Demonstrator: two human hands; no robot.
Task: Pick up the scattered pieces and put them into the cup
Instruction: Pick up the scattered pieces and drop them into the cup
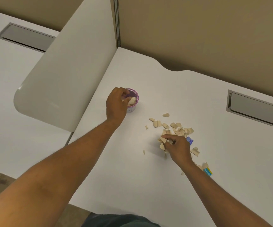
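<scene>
A small purple-rimmed cup [135, 102] stands on the white desk [149, 177], with tan pieces inside it. My left hand [116, 105] is over the cup's left rim, fingers curled and holding a few tan pieces at the opening. Several tan paper pieces [173, 126] lie scattered to the right of the cup. My right hand [177, 148] rests on the near part of that pile, fingers pinched on a bunch of pieces. More scraps [195, 151] lie just right of that hand.
A blue scrap [190, 140] and a teal-and-yellow scrap [208, 172] lie among the pieces. A white curved divider [63, 76] stands left of the cup. Grey cable trays [255, 108] are set into the desk at the right, and a tan partition wall [198, 30] rises behind.
</scene>
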